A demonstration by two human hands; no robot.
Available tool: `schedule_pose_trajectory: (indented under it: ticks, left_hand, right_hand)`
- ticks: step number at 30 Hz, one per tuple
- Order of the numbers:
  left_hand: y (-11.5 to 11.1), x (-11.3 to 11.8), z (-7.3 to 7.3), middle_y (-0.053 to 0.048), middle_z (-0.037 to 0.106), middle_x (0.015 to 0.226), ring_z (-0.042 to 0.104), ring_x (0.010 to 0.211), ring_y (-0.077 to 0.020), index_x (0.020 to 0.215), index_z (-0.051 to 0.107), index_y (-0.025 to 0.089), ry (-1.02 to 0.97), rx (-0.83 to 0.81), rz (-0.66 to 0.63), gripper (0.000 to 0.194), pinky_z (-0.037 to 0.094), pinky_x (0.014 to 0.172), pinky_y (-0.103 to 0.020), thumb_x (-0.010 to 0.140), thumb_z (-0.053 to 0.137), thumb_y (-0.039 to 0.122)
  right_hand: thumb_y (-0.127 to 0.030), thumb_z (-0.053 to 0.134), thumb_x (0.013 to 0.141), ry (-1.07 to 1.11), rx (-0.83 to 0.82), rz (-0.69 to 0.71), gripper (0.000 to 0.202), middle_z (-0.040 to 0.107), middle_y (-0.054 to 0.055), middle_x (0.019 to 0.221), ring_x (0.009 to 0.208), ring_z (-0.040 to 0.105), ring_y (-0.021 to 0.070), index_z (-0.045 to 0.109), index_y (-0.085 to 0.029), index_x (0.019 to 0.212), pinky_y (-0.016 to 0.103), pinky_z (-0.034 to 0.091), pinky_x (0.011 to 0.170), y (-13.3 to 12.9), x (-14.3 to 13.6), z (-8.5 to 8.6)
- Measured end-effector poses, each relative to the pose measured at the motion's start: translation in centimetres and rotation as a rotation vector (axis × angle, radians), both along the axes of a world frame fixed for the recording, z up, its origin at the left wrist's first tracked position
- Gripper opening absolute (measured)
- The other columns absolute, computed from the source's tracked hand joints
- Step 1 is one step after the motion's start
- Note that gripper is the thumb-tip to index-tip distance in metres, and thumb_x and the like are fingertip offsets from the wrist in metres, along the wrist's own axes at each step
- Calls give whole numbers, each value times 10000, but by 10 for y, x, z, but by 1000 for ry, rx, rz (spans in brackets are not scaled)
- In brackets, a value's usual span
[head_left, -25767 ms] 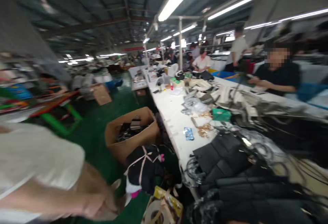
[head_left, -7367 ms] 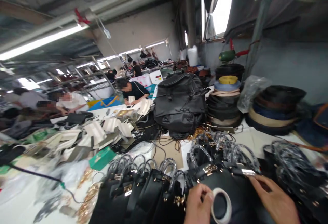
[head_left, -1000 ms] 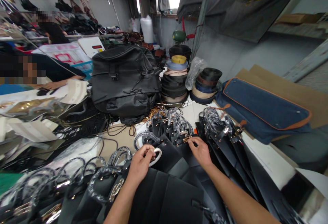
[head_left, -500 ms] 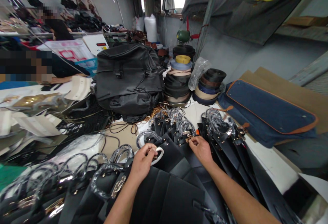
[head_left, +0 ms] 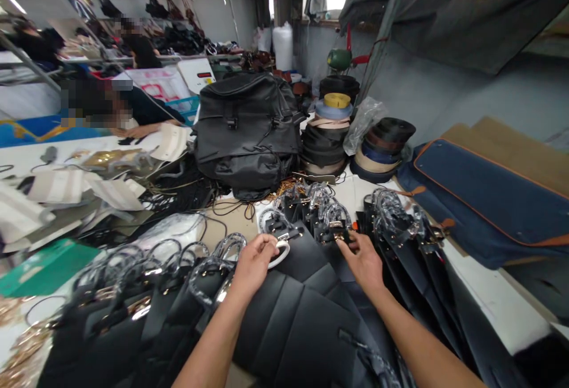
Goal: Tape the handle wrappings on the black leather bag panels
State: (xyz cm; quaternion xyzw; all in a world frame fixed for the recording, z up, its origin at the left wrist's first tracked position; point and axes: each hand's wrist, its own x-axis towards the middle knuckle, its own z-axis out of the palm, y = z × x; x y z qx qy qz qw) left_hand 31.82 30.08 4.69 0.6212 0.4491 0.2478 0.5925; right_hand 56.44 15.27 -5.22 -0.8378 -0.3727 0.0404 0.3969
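Observation:
My left hand (head_left: 255,263) is closed on a narrow white ring that looks like a roll of tape (head_left: 284,257), over the black bag panels (head_left: 297,311). Beside it lies a black strap end with a metal fitting (head_left: 291,234). My right hand (head_left: 363,257) has its thumb and fingertips at a gold-coloured clasp (head_left: 339,236) on a black bag piece in the middle pile. Plastic-wrapped curved handles (head_left: 335,213) stand up just behind that clasp. The fingertips partly hide the clasp.
More black bags with wrapped handles (head_left: 178,263) lie at left, and another stack (head_left: 409,269) at right. A large black backpack (head_left: 249,133) and strap rolls (head_left: 329,133) stand behind. A blue bag (head_left: 480,192) lies far right. A person's arm (head_left: 146,129) rests on the table.
The view has turned left, so the scene sits further right. The right fingers have spread somewhat at the clasp. The left hand still holds the white roll, beside a strap fitting.

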Motion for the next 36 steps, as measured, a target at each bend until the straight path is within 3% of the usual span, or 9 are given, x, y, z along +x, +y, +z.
schedule_pose_trajectory:
  ticks: [3, 7, 11, 15, 20, 23, 27, 32, 36]
  left_hand:
    - [-23, -40, 31, 25, 571, 664, 516, 673, -136, 743, 588, 192, -240, -112, 138, 179, 437, 700, -265, 831, 574, 348]
    - [-67, -113, 56, 14, 522, 650, 519, 678, -152, 685, 566, 191, -408, -253, 272, 219, 479, 725, -298, 857, 535, 322]
    - [-122, -179, 41, 13, 502, 637, 479, 647, -144, 671, 574, 187, -269, -327, 408, 260, 439, 622, -263, 838, 574, 386]
    - [-173, -210, 7, 0, 545, 666, 507, 683, -157, 653, 599, 181, -136, -399, 475, 316, 445, 659, -271, 785, 629, 467]
    - [-200, -209, -25, -4, 581, 648, 539, 690, -166, 627, 618, 175, -140, -411, 551, 329, 449, 694, -269, 713, 686, 485]
    - [-198, -197, -37, -7, 592, 648, 538, 693, -162, 645, 615, 167, -177, -409, 485, 326, 434, 701, -264, 759, 650, 470]
    - [-191, -178, -50, 5, 593, 632, 508, 647, -145, 650, 585, 170, -189, -393, 411, 311, 393, 656, -249, 798, 603, 444]
    - [-184, -161, -60, 27, 589, 593, 466, 588, -132, 689, 574, 184, -62, -323, 366, 296, 344, 597, -237, 781, 594, 465]
    - [-183, -150, -61, 35, 565, 561, 472, 572, -143, 684, 563, 191, 57, -206, 373, 269, 350, 597, -248, 768, 587, 446]
  right_hand:
    - [-459, 519, 894, 53, 38, 225, 282, 665, 67, 993, 900, 635, 217, 648, -249, 1031, 338, 495, 842, -14, -37, 15]
    - [-465, 570, 859, 73, -179, 653, 319, 683, 59, 1084, 980, 640, 244, 640, -292, 1118, 343, 496, 860, -16, -94, 24]
    - [-532, 663, 753, -62, -305, 615, 521, 698, 125, 1077, 1023, 616, 324, 633, -245, 1186, 413, 470, 861, 5, -127, 10]
    - [-513, 723, 678, 22, -315, 635, 366, 720, 89, 848, 821, 631, 274, 711, -230, 909, 346, 434, 704, 27, -137, 3]
    - [-528, 624, 760, 319, -248, 811, 371, 565, -39, 547, 556, 525, 150, 586, -206, 580, 254, 303, 520, 25, -114, 29]
    - [-562, 568, 792, 400, -236, 723, 388, 613, -19, 632, 635, 571, 177, 622, -201, 659, 266, 361, 564, 15, -78, 36]
    - [-555, 566, 764, 261, -353, 451, 373, 685, 73, 883, 887, 626, 273, 682, -201, 793, 337, 451, 760, 7, -41, 19]
    - [-497, 643, 700, 283, -350, 307, 396, 652, 135, 1082, 1062, 591, 320, 665, -191, 951, 402, 433, 920, 2, -42, -7]
    - [-538, 654, 701, 463, -323, 313, 651, 708, 106, 988, 913, 669, 272, 558, -139, 1207, 364, 501, 824, 5, -50, 2]
